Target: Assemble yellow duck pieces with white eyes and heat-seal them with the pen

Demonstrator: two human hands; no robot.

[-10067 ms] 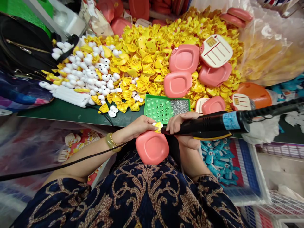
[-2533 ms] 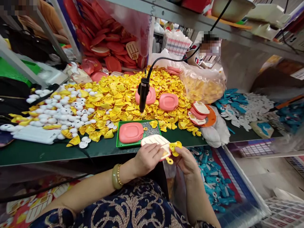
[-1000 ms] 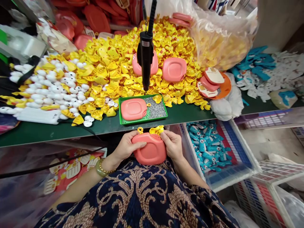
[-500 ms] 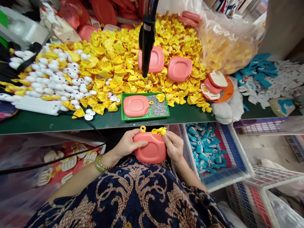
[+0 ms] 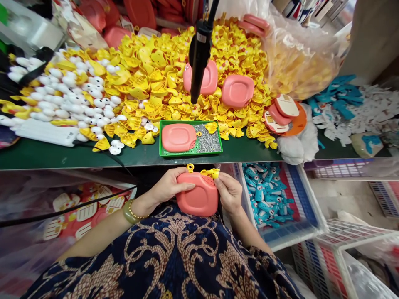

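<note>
L hand (image 5: 171,186) presses fingers flat on pink plastic case (image 5: 198,197) to steady it, R hand (image 5: 229,193) pinches yellow plastic part (image 5: 211,172) at top edge.

- green bench (image 5: 50,158), front edge just past the left hand (image 5: 170,185) and right hand (image 5: 229,193)
- green tray (image 5: 190,139), straight ahead, between the hands
- yellow plastic pieces (image 5: 156,83), heaped beyond the tray
- white balls (image 5: 71,99), piled far ahead-left of the left hand
- white power strip (image 5: 46,133), ahead-left of the left hand
- white cloth (image 5: 294,145), ahead-right of the right hand
</note>
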